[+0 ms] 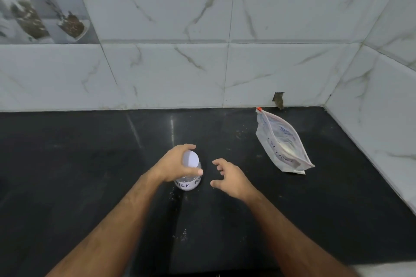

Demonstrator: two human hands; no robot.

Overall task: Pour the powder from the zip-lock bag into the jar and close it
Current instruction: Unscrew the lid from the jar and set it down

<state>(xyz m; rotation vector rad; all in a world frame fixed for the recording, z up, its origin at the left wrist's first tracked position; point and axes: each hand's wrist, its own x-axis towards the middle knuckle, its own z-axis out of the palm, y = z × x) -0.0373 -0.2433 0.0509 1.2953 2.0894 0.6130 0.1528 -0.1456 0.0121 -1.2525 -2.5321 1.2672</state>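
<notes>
Here the left hand [174,165] is wrapped around the upper part of a small clear jar [188,181] that stands upright on the black countertop [90,164]. The thumb lies across the front of the jar just under the lid and the fingers [188,146] curl over the far side, so the hand is closed on the jar. A white lid [191,159] sits on top of the jar and looks slightly tilted toward the camera; whether it is screwed down cannot be told. A white label with handwritten letters runs around the lower part of the jar, partly hidden by the hand.

The right hand [231,179] hovers just beside the jar on its right, apart from it. Its fingers are spread and loosely curved, the thumb pointing toward the jar, and it holds nothing.

The zip-lock bag [282,144] lies well apart from both hands, toward the back right corner of the countertop, near the wall. It is clear plastic with a red slider [259,109] at its far end and handwriting on its side. It looks mostly flat; how much powder is inside cannot be told.

A few pale specks [183,235] are scattered on the countertop in front of the jar, between the two forearms. White marble-patterned wall tiles [225,29] rise behind the countertop and along its right side
</notes>
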